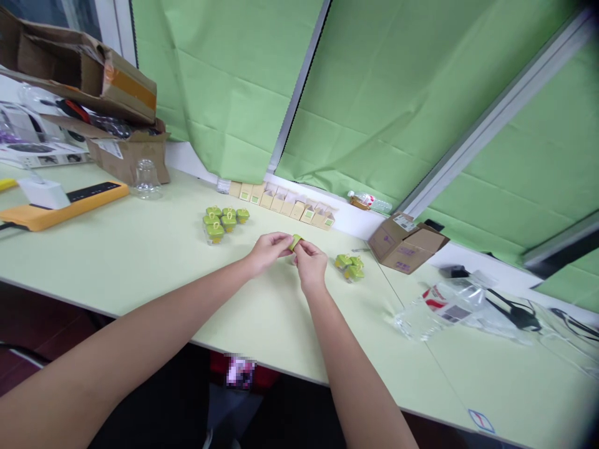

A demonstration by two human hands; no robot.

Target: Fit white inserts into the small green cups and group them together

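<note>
Over the middle of the table, my left hand (271,249) and my right hand (312,262) meet, fingers closed around a small green-lidded container (296,240). Its lower part is mostly hidden by my fingers. To the left of my hands stands a cluster of several similar green-lidded containers (216,231), with clear bodies and small yellow loops on top. A smaller group of green-lidded containers (354,272) sits to the right of my right hand.
Small tan cartons (279,202) line the table's back edge. Right of them are a lying bottle (369,201), a cardboard box (405,246) and a large clear plastic bottle (444,304). At left lie an orange power strip (79,202), a clear jar (146,179) and stacked cardboard boxes (128,153).
</note>
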